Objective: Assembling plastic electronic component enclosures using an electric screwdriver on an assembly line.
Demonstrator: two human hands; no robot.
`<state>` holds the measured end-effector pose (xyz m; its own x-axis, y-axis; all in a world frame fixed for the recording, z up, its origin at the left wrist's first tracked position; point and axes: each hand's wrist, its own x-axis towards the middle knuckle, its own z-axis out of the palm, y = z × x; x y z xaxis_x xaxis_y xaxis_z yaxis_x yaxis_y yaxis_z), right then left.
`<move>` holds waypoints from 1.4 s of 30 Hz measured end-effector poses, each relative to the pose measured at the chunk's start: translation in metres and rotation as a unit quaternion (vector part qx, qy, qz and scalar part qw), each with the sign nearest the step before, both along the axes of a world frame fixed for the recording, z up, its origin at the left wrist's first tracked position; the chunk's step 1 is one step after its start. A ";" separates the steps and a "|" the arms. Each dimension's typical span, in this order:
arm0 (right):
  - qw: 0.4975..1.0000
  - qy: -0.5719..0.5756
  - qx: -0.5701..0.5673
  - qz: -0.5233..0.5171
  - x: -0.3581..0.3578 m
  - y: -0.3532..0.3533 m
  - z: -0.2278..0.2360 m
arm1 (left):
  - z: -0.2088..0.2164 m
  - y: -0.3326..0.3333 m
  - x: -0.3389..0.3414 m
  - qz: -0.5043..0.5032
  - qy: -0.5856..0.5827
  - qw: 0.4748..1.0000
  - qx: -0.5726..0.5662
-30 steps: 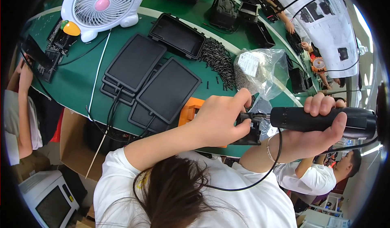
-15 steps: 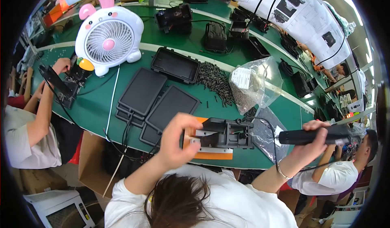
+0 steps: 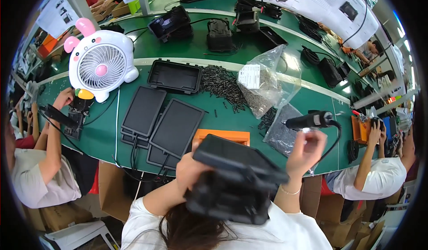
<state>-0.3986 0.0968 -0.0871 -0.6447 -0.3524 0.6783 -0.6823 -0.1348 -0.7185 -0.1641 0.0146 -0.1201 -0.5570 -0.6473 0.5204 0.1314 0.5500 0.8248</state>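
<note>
In my left hand (image 3: 189, 170) is a black plastic housing (image 3: 236, 161), gripped by its left side, raised off the table and tilted toward me. Motion blurs the housing, and it hides some of my left fingers. My right hand (image 3: 306, 152) is to the right of it, fingers loosely curled and apart, with nothing seen in them. Just beyond those fingertips is a black electric screwdriver (image 3: 308, 120), its cord curving down on the right. Behind the housing an orange fixture (image 3: 223, 136) rests on the green table, partly covered from view.
Flat black panels (image 3: 176, 127) with cables lie left of the fixture. Farther back are a black open box (image 3: 174, 76), a heap of dark screws (image 3: 220, 85) and a clear bag of screws (image 3: 258, 89). A white rabbit-shaped fan (image 3: 102, 63) stands back left. Co-workers sit on both sides.
My left hand has lifted the black housing off the orange fixture and brought it nearer, tilted. My right hand has come away from the screwdriver, which now points differently. The view has shifted slightly.
</note>
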 end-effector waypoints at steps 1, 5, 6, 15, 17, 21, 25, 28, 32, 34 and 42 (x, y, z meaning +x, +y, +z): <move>0.987 -0.085 0.062 0.124 0.008 0.000 -0.001 | 0.045 -0.014 -0.007 -0.090 -0.070 0.989 -0.094; 0.688 -0.329 0.292 0.577 0.024 -0.036 -0.007 | 0.055 -0.019 -0.022 -0.197 0.133 0.948 -0.213; 0.616 -0.354 0.327 0.623 0.025 -0.045 -0.014 | 0.065 -0.020 -0.023 -0.211 0.110 0.940 -0.244; 0.872 -0.274 0.131 0.384 -0.009 -0.058 0.009 | 0.077 -0.035 0.062 0.009 -0.282 0.945 -0.162; 0.895 -0.223 0.187 0.338 0.005 -0.074 -0.007 | 0.087 -0.030 0.051 0.096 -0.189 0.936 -0.282; 0.724 -0.235 0.274 0.588 0.076 -0.089 -0.040 | 0.094 -0.016 0.013 0.016 -0.049 0.961 -0.270; 0.770 -0.057 0.220 0.596 0.076 -0.091 -0.003 | 0.106 -0.031 0.002 -0.054 -0.107 0.962 -0.244; 0.816 -0.265 0.030 0.512 0.033 -0.079 0.018 | 0.091 -0.045 0.019 0.062 -0.155 0.971 -0.173; 0.800 0.028 0.014 0.599 0.007 -0.062 0.046 | 0.083 -0.049 0.022 0.134 -0.208 0.949 -0.195; 0.797 0.109 0.066 0.590 0.015 -0.054 0.052 | 0.080 -0.049 0.018 0.133 -0.222 0.945 -0.198; 0.952 0.163 0.026 0.258 0.009 -0.032 0.023 | 0.082 -0.044 0.006 0.137 -0.314 0.888 -0.307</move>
<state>-0.3897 0.0647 -0.0638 -0.1352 -0.6038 0.7856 -0.7226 -0.4824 -0.4951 -0.1578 -0.0291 -0.0382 -0.7278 -0.5041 0.4649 -0.4556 0.8621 0.2217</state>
